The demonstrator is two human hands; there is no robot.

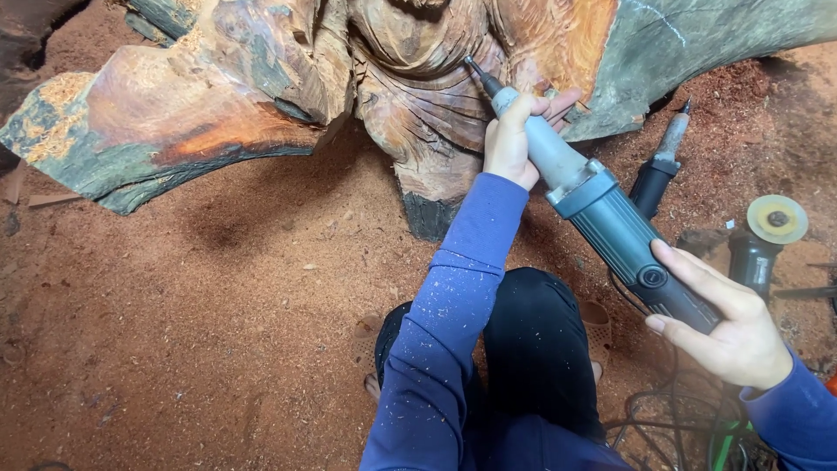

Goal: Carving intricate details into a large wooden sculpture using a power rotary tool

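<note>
Head view: a long grey grinder (593, 205) is held in both hands, its thin tip pressed on the carved wood (418, 96) near the top edge. The left hand (514, 139) is closed round its pale neck; the right hand (728, 327) is wrapped round its dark back end. Open sawdust floor (200, 323) is seen to the left — two more tools (724, 209) lie right. The carving is cut off above.

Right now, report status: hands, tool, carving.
Left hand grips die grinder at the nose; right hand holds its rear body. Bit tip on wood carving. Spare grinders lie on sawdust at right, apart.
</note>
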